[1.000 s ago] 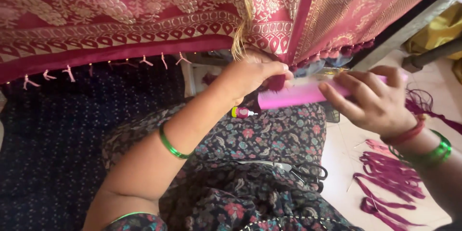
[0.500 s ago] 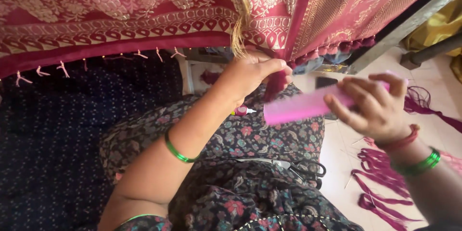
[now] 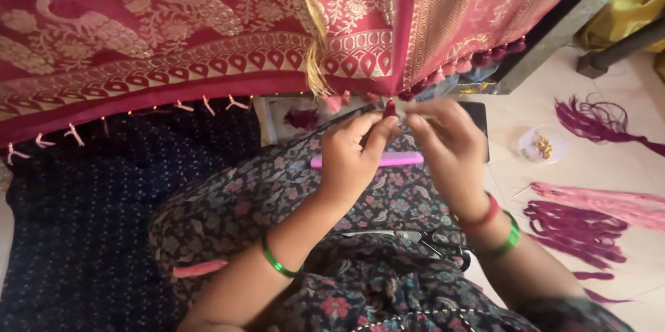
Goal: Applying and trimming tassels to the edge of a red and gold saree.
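Both hands meet at the lower edge of the hanging red cloth (image 3: pixel 208 48), left hand (image 3: pixel 353 155) and right hand (image 3: pixel 447 141) pinching a small maroon tassel (image 3: pixel 390 108) in their fingers, a light, soft, floppy thing best held at its knotted top.

Pink comb (image 3: pixel 391 159): lying across the lap on the patterned dress. Scissors (image 3: pixel 409 237): dark-handled, resting on the dress lower down. Pink tassel (image 3: pixel 199 268): loose on the dress, towards the left. Navy dotted cloth (image 3: pixel 83 207): spread beneath the hanging fabric. Small clear dish (image 3: pixel 544 145): on the floor, holding gold-coloured bits. Dark purple thread bundles (image 3: pixel 575 228): on the floor. Pale pink thread bundle (image 3: pixel 609 202): just beside them. Purple thread skein (image 3: pixel 596 119): farther back. Metal frame bar (image 3: pixel 568 24): slanting at upper right.
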